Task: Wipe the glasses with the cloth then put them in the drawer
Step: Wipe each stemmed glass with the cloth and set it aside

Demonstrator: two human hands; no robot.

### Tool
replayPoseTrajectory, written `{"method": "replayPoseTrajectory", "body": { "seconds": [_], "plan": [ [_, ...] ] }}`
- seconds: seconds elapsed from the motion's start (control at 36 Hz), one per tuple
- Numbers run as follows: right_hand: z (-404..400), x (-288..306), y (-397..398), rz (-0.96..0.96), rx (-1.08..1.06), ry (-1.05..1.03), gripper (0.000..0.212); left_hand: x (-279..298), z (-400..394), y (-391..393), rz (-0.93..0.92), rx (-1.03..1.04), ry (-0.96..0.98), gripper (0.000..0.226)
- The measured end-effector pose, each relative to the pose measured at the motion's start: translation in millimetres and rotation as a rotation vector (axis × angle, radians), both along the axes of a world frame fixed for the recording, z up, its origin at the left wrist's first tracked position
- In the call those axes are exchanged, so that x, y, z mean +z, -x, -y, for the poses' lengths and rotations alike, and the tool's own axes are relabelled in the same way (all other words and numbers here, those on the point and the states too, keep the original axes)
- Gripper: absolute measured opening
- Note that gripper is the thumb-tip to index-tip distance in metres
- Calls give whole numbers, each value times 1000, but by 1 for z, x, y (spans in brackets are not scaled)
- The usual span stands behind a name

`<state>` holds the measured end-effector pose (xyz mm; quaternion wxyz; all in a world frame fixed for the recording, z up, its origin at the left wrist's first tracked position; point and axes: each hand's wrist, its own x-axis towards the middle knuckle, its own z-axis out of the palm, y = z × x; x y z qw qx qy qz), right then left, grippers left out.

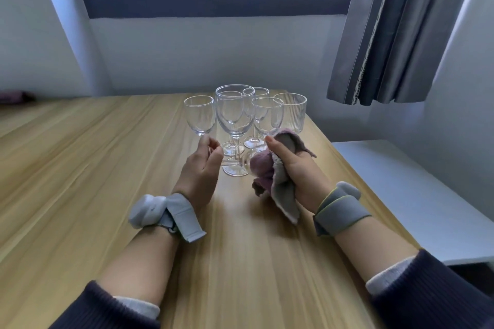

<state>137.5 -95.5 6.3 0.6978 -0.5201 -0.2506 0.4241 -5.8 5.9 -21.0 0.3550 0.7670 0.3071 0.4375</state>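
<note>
Two hands work above the pale wooden bench [107, 195]: the left hand [200, 168] pinches the stem of a clear wine glass [199, 117], the right hand [291, 165] grips a crumpled purple-grey cloth [270, 176]. Just beyond the cloth stand four more stemmed glasses [235, 112] and a ribbed tumbler [292, 111].

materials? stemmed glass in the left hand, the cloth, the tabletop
Stemmed glass: clear smooth glass by the look; the wall shows through the bowl, with bright glints. Clear plastic can't be ruled out.
Cloth: soft matte fabric, mauve one side, grey the other; it bunches in folds in the right hand.
Tabletop: light wood grain with a slight sheen; probably laminate or veneer, can't tell.
</note>
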Motion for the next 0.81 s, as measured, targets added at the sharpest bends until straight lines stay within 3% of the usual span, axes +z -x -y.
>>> {"method": "replayPoseTrajectory", "body": {
  "seconds": [0.22, 0.33, 0.42, 0.53, 0.69, 0.81],
  "plan": [
    [1, -2, 4, 274, 5, -89, 30, 4, -1, -9, 255, -19, 716, 37],
    [-1, -13, 6, 498, -21, -142, 24, 4, -6, -3, 173, -82, 995, 38],
    [9, -13, 6, 678, 58, -189, 42, 6, -10, 3, 126, -171, 1141, 34],
    [15, -9, 4, 916, 85, -169, 43, 7, -11, 4, 139, -212, 1174, 31],
    [2, -13, -2, 686, 88, -116, 16, 8, -6, -1, 85, -152, 1121, 32],
    [-8, -14, -6, 535, -51, -137, 20, 6, -4, -4, 76, -74, 1028, 30]
  ]
}}
